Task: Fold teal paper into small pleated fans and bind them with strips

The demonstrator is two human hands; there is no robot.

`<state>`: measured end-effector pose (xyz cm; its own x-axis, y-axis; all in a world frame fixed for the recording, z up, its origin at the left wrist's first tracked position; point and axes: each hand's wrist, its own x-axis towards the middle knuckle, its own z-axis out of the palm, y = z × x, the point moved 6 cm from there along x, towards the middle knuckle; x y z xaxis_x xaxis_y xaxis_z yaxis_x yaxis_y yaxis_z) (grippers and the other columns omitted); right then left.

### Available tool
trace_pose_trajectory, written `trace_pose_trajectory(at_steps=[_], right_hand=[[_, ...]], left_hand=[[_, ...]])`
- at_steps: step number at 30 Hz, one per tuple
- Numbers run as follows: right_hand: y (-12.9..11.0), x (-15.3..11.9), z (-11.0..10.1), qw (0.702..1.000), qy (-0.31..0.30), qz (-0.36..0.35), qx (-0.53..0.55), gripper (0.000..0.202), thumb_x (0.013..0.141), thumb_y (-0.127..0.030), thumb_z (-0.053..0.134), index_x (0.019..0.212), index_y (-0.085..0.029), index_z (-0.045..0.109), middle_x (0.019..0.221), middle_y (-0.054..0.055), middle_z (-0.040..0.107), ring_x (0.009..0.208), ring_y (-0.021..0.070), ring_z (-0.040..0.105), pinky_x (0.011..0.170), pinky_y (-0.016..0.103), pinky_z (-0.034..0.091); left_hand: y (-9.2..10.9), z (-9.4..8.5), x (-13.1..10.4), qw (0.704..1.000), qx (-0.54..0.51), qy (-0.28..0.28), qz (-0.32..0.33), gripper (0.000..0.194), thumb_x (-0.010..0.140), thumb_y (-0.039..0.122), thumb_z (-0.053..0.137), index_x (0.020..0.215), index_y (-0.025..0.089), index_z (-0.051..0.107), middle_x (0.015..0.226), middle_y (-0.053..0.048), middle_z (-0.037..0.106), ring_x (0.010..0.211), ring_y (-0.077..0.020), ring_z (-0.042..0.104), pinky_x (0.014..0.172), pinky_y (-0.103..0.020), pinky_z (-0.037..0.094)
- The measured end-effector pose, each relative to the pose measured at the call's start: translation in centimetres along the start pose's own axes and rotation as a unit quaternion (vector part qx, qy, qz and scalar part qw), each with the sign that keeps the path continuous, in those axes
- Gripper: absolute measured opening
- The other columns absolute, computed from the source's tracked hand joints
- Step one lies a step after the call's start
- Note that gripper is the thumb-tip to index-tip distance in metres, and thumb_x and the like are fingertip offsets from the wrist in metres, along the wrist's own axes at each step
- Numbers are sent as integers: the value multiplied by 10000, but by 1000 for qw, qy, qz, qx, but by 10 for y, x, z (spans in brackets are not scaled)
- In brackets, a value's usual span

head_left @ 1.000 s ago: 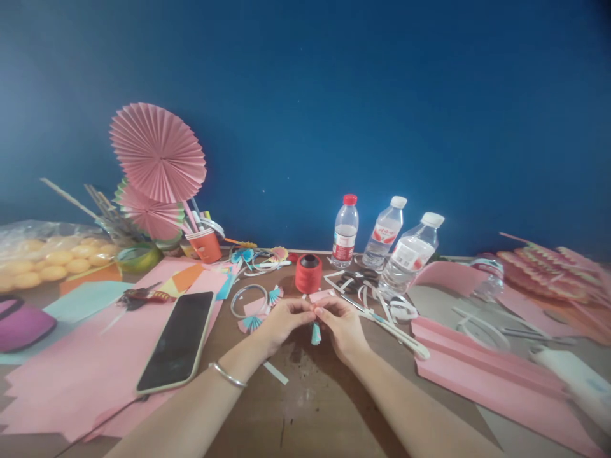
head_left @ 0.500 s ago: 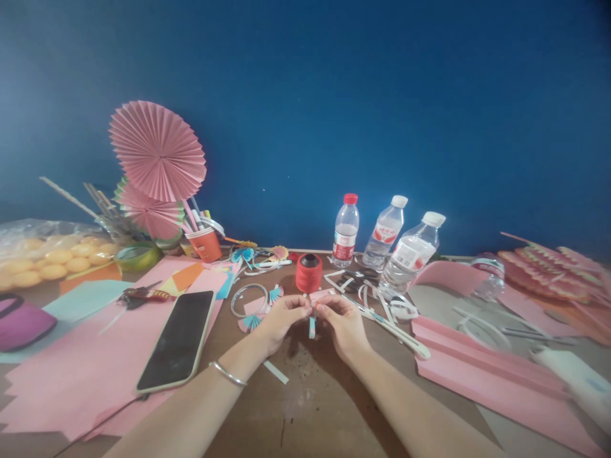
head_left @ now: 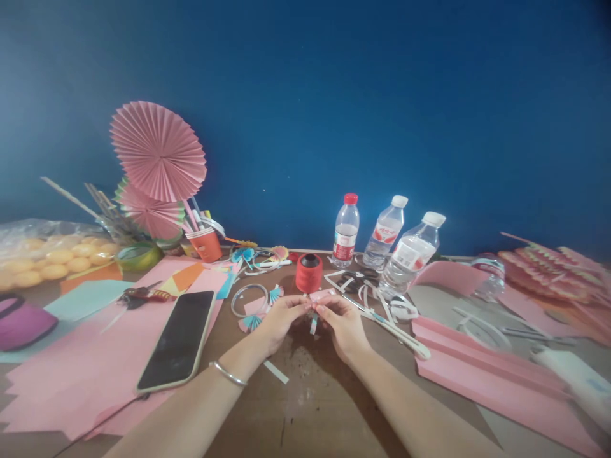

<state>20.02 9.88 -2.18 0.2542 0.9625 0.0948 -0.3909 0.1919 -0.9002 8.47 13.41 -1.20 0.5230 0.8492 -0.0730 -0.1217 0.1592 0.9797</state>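
Over the table's middle, my left hand (head_left: 286, 318) and my right hand (head_left: 341, 320) meet fingertip to fingertip, both pinched shut. A small folded paper strip (head_left: 313, 326), blue and white, dangles at a slight tilt just below the fingertips. Its upper end is hidden by the fingers, and any thread on it is too fine to make out. Right behind my hands stands a spool of red thread (head_left: 309, 275) with a black core. Close to my left hand lie a clear ring (head_left: 233, 300) and small blue-and-pink pleated paper fans (head_left: 250, 323).
A phone (head_left: 176, 343) lies on pink paper (head_left: 62, 381) at left. Right of my hands are a white-handled cutter (head_left: 403, 337) and black scissors (head_left: 360, 280). Water bottles (head_left: 345, 235) stand behind. An orange cup (head_left: 204, 245) holds pens, beside a large pink paper fan (head_left: 160, 152).
My fingertips have drawn slightly closer together. The paper strip has shifted up a little and now tilts, where it hung straight before. Everything else is unchanged.
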Motion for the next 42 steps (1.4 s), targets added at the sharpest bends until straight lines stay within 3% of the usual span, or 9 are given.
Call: trace_pose_trajectory(at_steps=[6, 12, 24, 42], right_hand=[[1, 0, 0, 1000, -4, 3, 18, 104, 617, -240, 730, 662, -192, 650, 659, -21, 615, 484, 61, 469, 432, 184, 345], [3, -1, 1, 1000, -10, 16, 16, 120, 623, -250, 727, 682, -188, 644, 643, -4, 629, 529, 91, 517, 452, 193, 352], [3, 3, -4, 1000, 6, -3, 24, 84, 640, -205, 715, 706, -192, 665, 732, -3, 630, 534, 69, 488, 472, 194, 357], [-1, 3, -5, 1000, 17, -10, -21, 144, 656, -265, 673, 760, -176, 626, 812, 42, 649, 645, 133, 553, 514, 226, 398]], left_hand=[[3, 6, -2, 999, 18, -36, 16, 215, 639, 323, 698, 711, 124, 659, 699, -37, 643, 661, -148, 554, 651, -256, 402], [3, 7, -3, 997, 57, -49, 22, 211, 683, 344, 665, 689, 134, 642, 701, -40, 640, 647, -143, 554, 643, -258, 412], [6, 2, -2, 999, 36, 6, 24, 214, 667, 331, 662, 640, 128, 603, 568, 39, 515, 505, -67, 421, 500, -189, 313], [-3, -5, 2, 998, 63, 27, 17, 207, 699, 354, 592, 695, 151, 555, 576, 52, 495, 512, -77, 424, 497, -199, 305]])
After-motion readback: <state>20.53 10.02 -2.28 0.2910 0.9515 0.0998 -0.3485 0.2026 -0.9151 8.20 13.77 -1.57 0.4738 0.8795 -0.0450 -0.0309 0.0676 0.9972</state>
